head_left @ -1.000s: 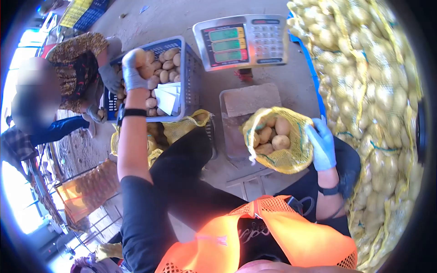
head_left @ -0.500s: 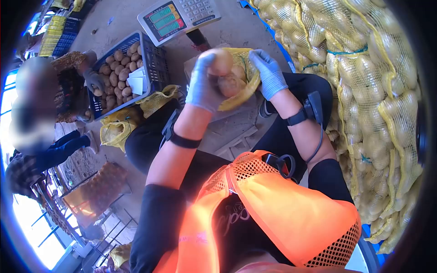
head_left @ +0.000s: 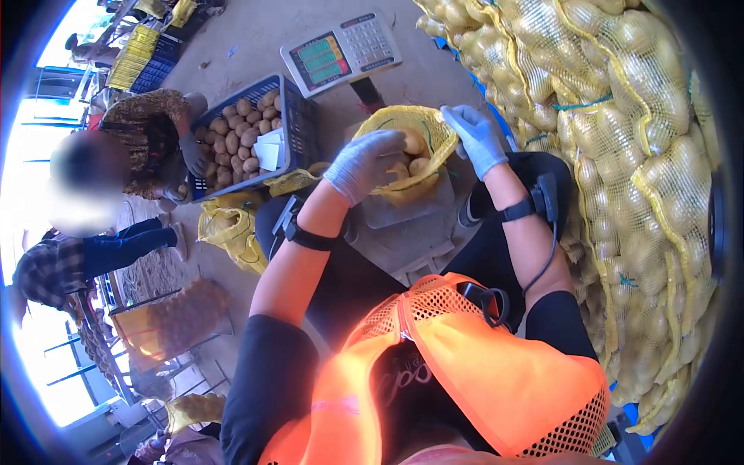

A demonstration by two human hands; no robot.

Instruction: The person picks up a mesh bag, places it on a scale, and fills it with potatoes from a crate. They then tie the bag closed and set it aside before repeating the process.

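A yellow mesh bag (head_left: 446,139) stands with its mouth open on the scale's platform, and several potatoes (head_left: 418,166) lie inside. My left hand (head_left: 366,164), in a pale grey glove, is at the left side of the mouth, its fingers extended beside the upper potato (head_left: 414,141) and partly hidden from view. On the other side, my gloved right hand (head_left: 474,138) pinches the bag's rim between thumb and fingers.
Beyond the bag is the scale's display (head_left: 322,60). At the left a co-worker reaches to a blue crate (head_left: 290,132) of potatoes with white papers. Another yellow bag (head_left: 232,231) lies below it. Filled mesh sacks (head_left: 620,155) are stacked at the right.
The potato that my left hand held up is now down in the bag. The bag's mouth has opened wider, and the view has shifted, moving the crate and scale display rightward.
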